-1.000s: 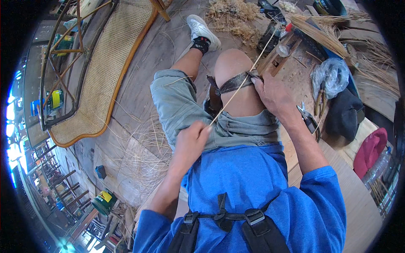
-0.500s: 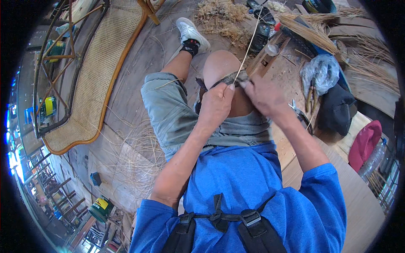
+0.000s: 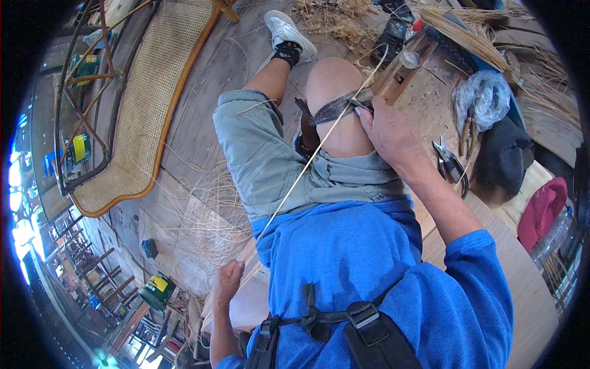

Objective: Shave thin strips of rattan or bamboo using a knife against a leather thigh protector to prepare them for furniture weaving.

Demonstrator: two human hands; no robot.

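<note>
A long pale cane strip [image 3: 301, 175] runs slantwise over my raised knee and down toward my lap. My left hand [image 3: 228, 280], low at the left beside my hip, is closed in a fist at the strip's lower end. A dark cloth band [image 3: 332, 112] is tied round my knee, under the strip. At the knee's right side my right hand [image 3: 393, 132] is closed with its thumb pressing down. Under that thumb shows the end of a small dark blade-like tool [image 3: 361, 106], against the strip and the band. Most of the tool is hidden in the hand.
A chair frame with a woven cane panel [image 3: 144, 92] lies at the left. Loose cane strands [image 3: 203, 215] litter the floor. Right of me are pliers [image 3: 452, 163], a plastic bag [image 3: 482, 98], a black cap [image 3: 504, 163], a maroon cap [image 3: 541, 209] and cane bundles [image 3: 464, 37].
My left hand has moved from the knee down and left to beside my hip, drawing the strip across my lap. The right hand stays by the knee. The whole view has shifted slightly.
</note>
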